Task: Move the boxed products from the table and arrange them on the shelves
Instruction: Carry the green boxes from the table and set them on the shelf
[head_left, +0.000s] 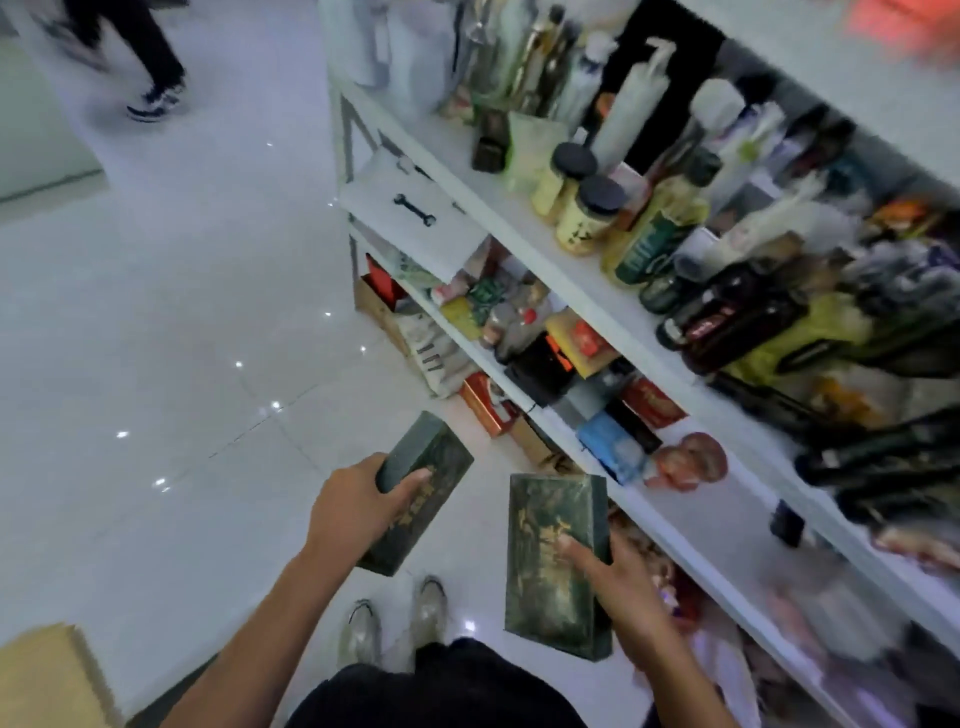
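- Left grip (358, 512) wrapped round one green box (434, 460); right grip (621, 587) wrapped round second green box (545, 571).
- Both boxes held above the floor (182, 312), near shelves (550, 254); neither shelved yet.
- Remaining: placing both.

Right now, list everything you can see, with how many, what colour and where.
green boxes: two, dark green; left green box and right green box, both held over the floor
shelf unit: one, white, right side
bottles: many, mixed colours, upper shelf; blurred further right
jars: two, yellowish with black lids, upper shelf
shelved boxes: several, red, blue, black, lower shelf
wrench: one, black, on a white sheet at the unit's far end
tan carton: one, bottom left corner
other person: one, dark trousers, top left
shoes: two, pale, the wearer's own
left grip: holds the left green box
right grip: holds the right green box
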